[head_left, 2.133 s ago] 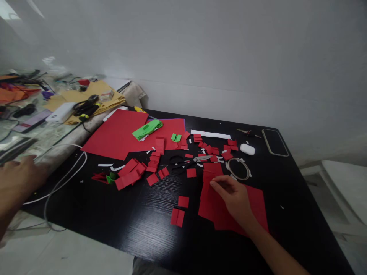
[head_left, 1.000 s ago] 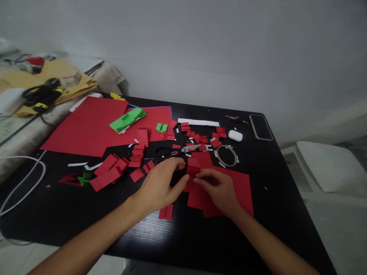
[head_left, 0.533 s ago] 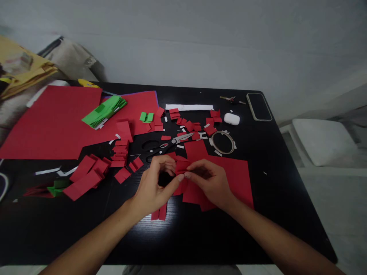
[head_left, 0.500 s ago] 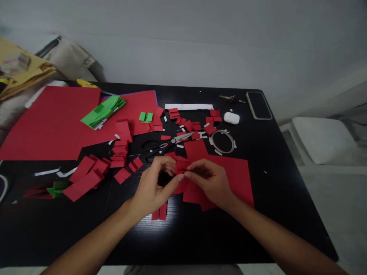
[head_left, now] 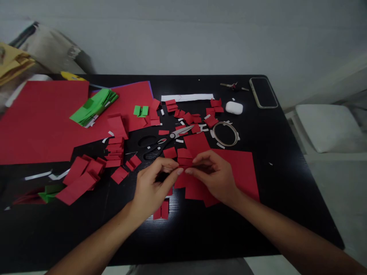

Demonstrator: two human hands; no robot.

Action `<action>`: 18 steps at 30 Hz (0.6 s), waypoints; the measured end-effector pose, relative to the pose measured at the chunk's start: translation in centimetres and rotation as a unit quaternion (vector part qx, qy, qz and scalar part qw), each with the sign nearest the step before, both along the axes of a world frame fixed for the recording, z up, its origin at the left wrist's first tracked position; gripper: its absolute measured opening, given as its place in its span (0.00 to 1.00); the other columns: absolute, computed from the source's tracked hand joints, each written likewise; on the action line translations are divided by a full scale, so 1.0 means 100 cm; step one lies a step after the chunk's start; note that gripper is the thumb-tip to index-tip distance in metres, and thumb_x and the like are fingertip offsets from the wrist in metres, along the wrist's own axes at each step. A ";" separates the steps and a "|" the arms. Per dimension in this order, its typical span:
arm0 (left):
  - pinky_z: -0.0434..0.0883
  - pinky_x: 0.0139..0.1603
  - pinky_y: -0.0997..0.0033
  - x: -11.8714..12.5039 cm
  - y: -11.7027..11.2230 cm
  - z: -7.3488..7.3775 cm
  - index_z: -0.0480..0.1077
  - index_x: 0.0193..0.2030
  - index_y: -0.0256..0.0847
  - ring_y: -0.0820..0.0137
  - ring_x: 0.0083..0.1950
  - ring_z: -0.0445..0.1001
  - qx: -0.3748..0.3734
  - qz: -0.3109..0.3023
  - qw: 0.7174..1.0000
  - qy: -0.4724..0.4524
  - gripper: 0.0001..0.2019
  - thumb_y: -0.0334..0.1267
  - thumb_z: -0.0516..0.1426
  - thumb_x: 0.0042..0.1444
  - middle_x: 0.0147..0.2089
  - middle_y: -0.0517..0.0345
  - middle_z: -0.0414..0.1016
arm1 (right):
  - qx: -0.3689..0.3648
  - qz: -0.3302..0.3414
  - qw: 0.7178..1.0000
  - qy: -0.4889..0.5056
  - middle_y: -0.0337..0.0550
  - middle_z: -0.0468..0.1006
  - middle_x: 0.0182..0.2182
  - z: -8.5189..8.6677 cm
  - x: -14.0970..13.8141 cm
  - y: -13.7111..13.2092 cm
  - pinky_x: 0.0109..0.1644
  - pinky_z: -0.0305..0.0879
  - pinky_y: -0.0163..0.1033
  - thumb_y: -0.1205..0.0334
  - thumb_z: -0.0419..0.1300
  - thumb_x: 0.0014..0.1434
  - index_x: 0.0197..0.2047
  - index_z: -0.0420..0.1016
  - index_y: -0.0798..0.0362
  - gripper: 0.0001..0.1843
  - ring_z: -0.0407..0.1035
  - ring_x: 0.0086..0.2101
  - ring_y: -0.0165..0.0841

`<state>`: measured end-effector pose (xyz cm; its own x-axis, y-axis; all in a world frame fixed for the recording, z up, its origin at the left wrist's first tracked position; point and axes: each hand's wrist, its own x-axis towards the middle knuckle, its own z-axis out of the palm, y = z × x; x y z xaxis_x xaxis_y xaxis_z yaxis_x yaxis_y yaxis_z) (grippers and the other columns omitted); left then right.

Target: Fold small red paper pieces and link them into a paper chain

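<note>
Between my two hands is a small folded piece of red paper [head_left: 185, 157], its creases running crosswise. My left hand [head_left: 156, 185] pinches its left edge with thumb and fingers. On the right edge, the thumb and fingertips of my right hand [head_left: 216, 176] close on it too. Below the right hand lie overlapping red paper sheets [head_left: 241, 168]. Black-handled scissors [head_left: 172, 136] rest with blades parted just beyond the hands. Small folded red pieces [head_left: 119, 174] are scattered left of my left hand, and another [head_left: 161, 210] lies nearer me, partly behind the wrist.
Large red sheets [head_left: 43, 122] cover the left, with a green folded paper bundle [head_left: 94, 107] on top. A roll of tape [head_left: 226, 133] with white bits on its rim sits right of the scissors. Beyond are a white case [head_left: 234, 107], keys [head_left: 234, 87] and a phone [head_left: 263, 93].
The view has shifted slightly. My fingers have moved to the lower side edges of the folded red paper, and more of its upper face shows now.
</note>
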<state>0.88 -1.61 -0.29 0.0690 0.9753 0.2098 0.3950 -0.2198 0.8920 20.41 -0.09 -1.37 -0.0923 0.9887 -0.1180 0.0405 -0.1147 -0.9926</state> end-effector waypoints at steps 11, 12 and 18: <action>0.79 0.38 0.73 0.003 -0.001 -0.003 0.74 0.43 0.44 0.72 0.35 0.81 -0.055 0.038 0.992 -0.104 0.09 0.37 0.68 0.59 0.34 0.62 0.82 | -0.006 -0.001 1.000 0.029 0.39 0.84 0.33 0.005 -0.004 0.001 0.42 0.81 0.40 0.46 0.78 0.50 0.36 0.76 0.48 0.21 0.82 0.36 0.36; 0.79 0.39 0.72 0.004 0.000 -0.003 0.74 0.43 0.44 0.71 0.35 0.82 -0.067 0.040 0.989 -0.123 0.10 0.38 0.69 0.58 0.34 0.62 0.82 | -0.007 -0.001 0.999 0.035 0.38 0.84 0.33 0.006 -0.004 0.001 0.41 0.81 0.39 0.46 0.78 0.50 0.37 0.76 0.48 0.21 0.82 0.36 0.36; 0.77 0.37 0.75 0.008 0.003 0.003 0.75 0.40 0.42 0.74 0.32 0.78 -0.128 0.048 0.976 -0.170 0.11 0.41 0.71 0.55 0.30 0.63 0.78 | 0.005 0.000 0.998 0.059 0.37 0.83 0.33 0.006 -0.004 0.002 0.42 0.81 0.39 0.47 0.77 0.52 0.37 0.75 0.48 0.20 0.81 0.35 0.34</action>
